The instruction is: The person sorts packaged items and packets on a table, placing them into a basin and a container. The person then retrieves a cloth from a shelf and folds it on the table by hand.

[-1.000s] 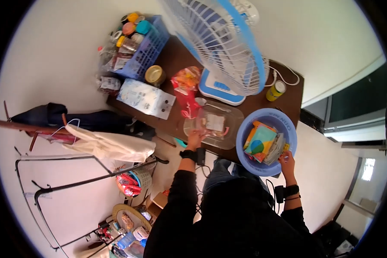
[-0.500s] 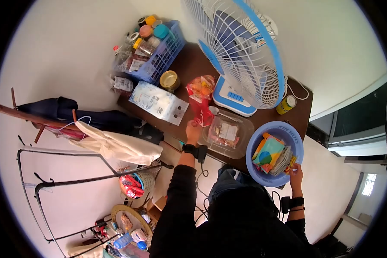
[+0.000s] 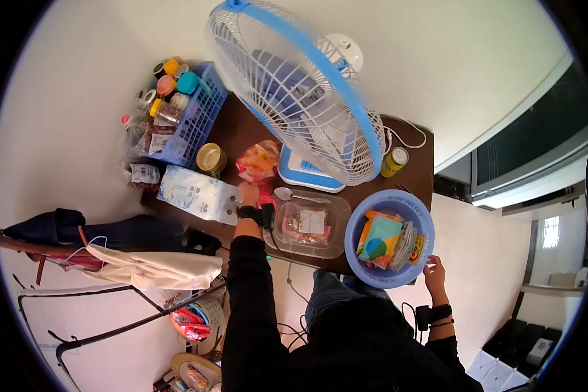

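Observation:
My left hand [image 3: 248,194] is at the lower left side of a red plastic bag [image 3: 257,161] with orange contents; its fingers look closed on the bag's edge, partly hidden. To its left lies a white-and-blue tissue pack [image 3: 199,194]. On its right a clear plastic tub [image 3: 336,238] holds a labelled packet [image 3: 312,221], with a spoon [image 3: 283,194] at its rim. My right hand [image 3: 434,266] is beside the right rim of a blue basin [image 3: 353,251], fingers slightly apart, nothing seen in them. Inside the basin are colourful packets [image 3: 380,238] and grey folded material [image 3: 404,247].
A large blue-and-white fan [image 3: 310,176] stands behind the tub. Beyond the tissue pack are a gold-lidded jar [image 3: 211,158] and a blue basket [image 3: 199,124] of jars. A yellow can [image 3: 394,161] stands back right. Clothes [image 3: 157,262] hang on a rack at left.
The view has swung, so the table's things appear further left. My left hand has moved up along the red bag. My right hand has come slightly away from the basin's rim.

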Tool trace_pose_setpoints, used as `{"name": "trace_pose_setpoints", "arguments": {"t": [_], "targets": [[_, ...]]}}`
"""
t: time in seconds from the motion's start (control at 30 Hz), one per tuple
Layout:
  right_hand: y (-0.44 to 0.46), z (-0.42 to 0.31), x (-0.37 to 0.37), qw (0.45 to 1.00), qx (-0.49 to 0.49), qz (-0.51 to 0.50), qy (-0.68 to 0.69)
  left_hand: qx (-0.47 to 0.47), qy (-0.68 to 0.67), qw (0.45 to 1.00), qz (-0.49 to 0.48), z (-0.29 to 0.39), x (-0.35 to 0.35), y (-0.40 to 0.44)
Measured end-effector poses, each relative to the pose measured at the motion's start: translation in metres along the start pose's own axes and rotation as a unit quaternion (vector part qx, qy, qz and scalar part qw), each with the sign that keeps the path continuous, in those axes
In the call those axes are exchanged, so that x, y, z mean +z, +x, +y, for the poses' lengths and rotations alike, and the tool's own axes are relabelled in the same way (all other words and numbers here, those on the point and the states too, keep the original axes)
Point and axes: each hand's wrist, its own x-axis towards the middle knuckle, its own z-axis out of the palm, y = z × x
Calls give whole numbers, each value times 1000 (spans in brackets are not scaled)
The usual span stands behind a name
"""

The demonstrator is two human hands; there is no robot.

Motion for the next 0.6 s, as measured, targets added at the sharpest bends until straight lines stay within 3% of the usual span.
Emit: {"name": "trace_pose_setpoints", "arguments": {"t": [0.03, 0.1, 0.13, 0.23, 0.3, 0.33, 0.37, 0.43, 0.5, 0.6], "targets": [[-2, 4, -1, 1000, -1, 0, -2, 51, 61, 995, 68, 6, -11, 2], [-4, 9, -1, 1000, -1, 1, 1, 81, 2, 989, 122, 18, -31, 12], [-4, 10, -1, 1000, 0, 0, -5, 150, 36, 979, 131, 21, -43, 23], [-1, 13, 0, 1000, 2, 1, 4, 166, 14, 980, 107, 45, -79, 25], [2, 14, -1, 1000, -3, 13, 23, 245, -40, 964, 98, 58, -99, 16], [6, 14, -2, 999, 5, 20, 25, 246, -160, 948, 123, 71, -108, -1], [10, 13, -2, 998, -11, 28, 47, 278, -6, 951, 135, 68, -121, -9], [18, 14, -6, 995, -36, 49, 74, 339, -142, 928, 67, 108, -158, -64], [23, 15, -10, 994, -34, 62, 87, 240, -250, 938, -25, 152, -181, -121], [32, 16, -10, 989, -24, 76, 127, 93, -434, 891, -95, 144, -181, -161]]}}
